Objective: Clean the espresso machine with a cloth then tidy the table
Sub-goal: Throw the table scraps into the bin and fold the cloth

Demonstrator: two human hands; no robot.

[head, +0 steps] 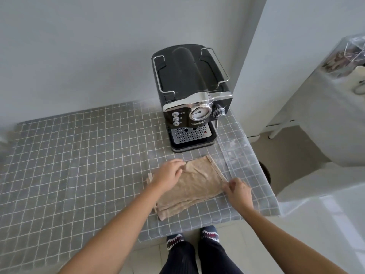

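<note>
We take the espresso machine (192,97) as our landmark: black with chrome trim, it stands at the far right part of the desk (79,155), which is covered by a grey cloth with a white grid. A round gauge (198,113) sits in the middle of its front panel, three small buttons to the gauge's left, a chrome knob (219,112) to its right, and a perforated drip tray (189,133) below.

Just in front of the machine, a little nearer to us and apart from its base, lies the beige cloth (194,184), folded into a flat, roughly rectangular stack of several layers (the edges show at its near left corner).

Our left hand (168,175) rests on top of the cloth's left portion, palm down, fingers loosely curled, pressing rather than gripping as far as we can tell. Our right hand (238,189) is at the cloth's right edge, the thumb and fingers narrowed to a pinch at that edge; whether fabric is actually caught between them, we cannot tell.

Below the desk's near edge, on the side away from the machine, we see dark trousers and two patterned socks (174,241) on a pale tiled floor.
</note>
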